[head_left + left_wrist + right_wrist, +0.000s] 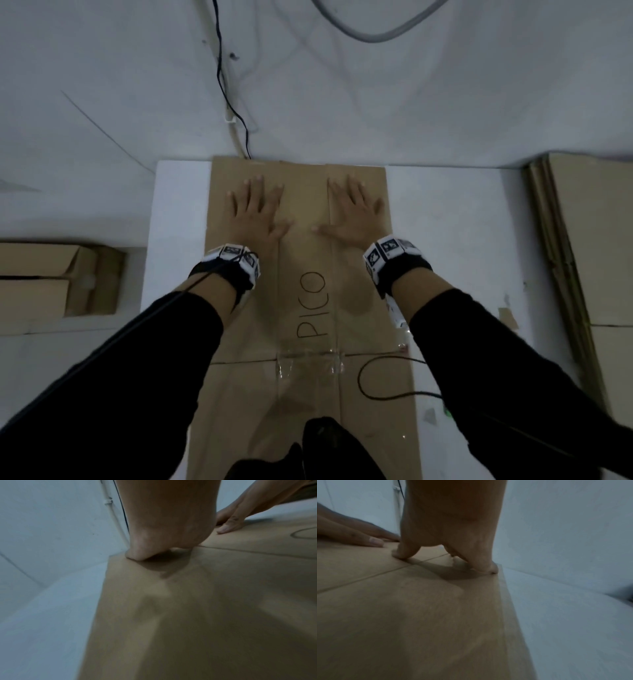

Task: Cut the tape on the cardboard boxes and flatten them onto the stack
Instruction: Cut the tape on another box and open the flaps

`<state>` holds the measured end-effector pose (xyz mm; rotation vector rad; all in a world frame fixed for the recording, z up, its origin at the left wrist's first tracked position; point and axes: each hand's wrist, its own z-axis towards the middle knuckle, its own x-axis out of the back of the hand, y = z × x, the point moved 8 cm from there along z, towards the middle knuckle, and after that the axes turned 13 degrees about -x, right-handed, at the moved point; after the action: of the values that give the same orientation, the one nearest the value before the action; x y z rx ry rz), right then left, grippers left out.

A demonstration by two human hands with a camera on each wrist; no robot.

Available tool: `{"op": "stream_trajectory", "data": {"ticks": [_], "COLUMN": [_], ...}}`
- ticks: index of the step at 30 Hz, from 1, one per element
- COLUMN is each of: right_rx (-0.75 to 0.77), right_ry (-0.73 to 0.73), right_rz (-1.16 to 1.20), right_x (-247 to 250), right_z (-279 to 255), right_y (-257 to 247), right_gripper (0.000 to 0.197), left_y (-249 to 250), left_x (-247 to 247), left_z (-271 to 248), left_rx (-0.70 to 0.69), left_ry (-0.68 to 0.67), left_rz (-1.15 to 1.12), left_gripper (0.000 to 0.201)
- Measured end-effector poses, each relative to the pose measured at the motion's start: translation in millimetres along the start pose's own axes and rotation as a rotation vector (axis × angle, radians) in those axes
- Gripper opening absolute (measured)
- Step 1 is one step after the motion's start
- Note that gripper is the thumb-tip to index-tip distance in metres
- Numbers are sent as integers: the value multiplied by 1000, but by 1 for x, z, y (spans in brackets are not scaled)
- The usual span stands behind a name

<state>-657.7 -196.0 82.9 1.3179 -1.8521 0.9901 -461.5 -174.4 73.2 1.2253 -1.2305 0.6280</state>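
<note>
Both hands flat, fingers spread, palms down on flattened cardboard box marked "PICO": left hand on left panel, right hand on right panel, gripping nothing. Box lying on white surface, far edge close to wall.

Risks, judged: panels springing back once pressure lifts, since creases look only half set. Clear tape across near seam looking partly intact; possibly holding near flaps together, so uneven flattening or tearing. Black cable looped over near right panel, likely to snag when box is dragged to stack of flat cardboard at right. Box overhanging near edge of surface, could slide off.

Head view only: lettering, tape, cable, stack, plus still-assembled boxes at left. Left wrist view: heel of left hand lifted, weight on fingers, right thumb pressing beyond. Right wrist view: right hand with thumb and little finger planted, little finger at box's right edge, layered edge thickness visible.
</note>
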Motion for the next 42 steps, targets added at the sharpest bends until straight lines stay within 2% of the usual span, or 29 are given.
{"op": "stream_trajectory", "data": {"ticks": [2,4,8,11,16,19,21,22,24,26,28,31,33,36,42], "right_rx": [17,-27,-290,-496,-704,-776,-773,-756,-749,-775,-675,-512,-470,-498,-540], "right_ry": [103,230,386,467,405,326,247,223,215,219,247,363,440,557,738], "right_rz": [53,106,260,321,578,622,610,559,501,681,867,916,936,967,1008], "right_x": [-7,-24,-62,-76,-84,-76,-73,-69,-63,-60,-54,-43,-36,-22,17], "right_z": [-23,-67,-162,-202,-209,-206,-204,-204,-207,-217,-227,-247,-262,-284,-319], "right_y": [17,44,99,126,141,144,146,144,142,141,137,138,144,163,229], "right_gripper": [82,64,63,69,78,84,84,84,83,69,48,31,31,31,35], "left_y": [3,5,16,25,15,10,7,5,-1,-3,-2,12,29,63,147], "left_x": [-1,-10,-25,-32,-26,-4,2,3,4,4,2,1,9,25,45], "left_z": [-30,-77,-168,-204,-211,-211,-213,-214,-220,-226,-233,-242,-242,-234,-196], "left_rx": [35,123,343,464,697,918,997,974,837,627,453,323,260,174,-37], "left_ry": [132,198,268,241,193,276,125,49,6,38,87,139,225,315,354], "left_rz": [-61,-15,88,47,-242,-385,-454,-458,-486,-555,-674,-767,-813,-850,-903], "left_gripper": [74,66,63,65,88,91,94,95,90,70,49,50,46,44,40]}}
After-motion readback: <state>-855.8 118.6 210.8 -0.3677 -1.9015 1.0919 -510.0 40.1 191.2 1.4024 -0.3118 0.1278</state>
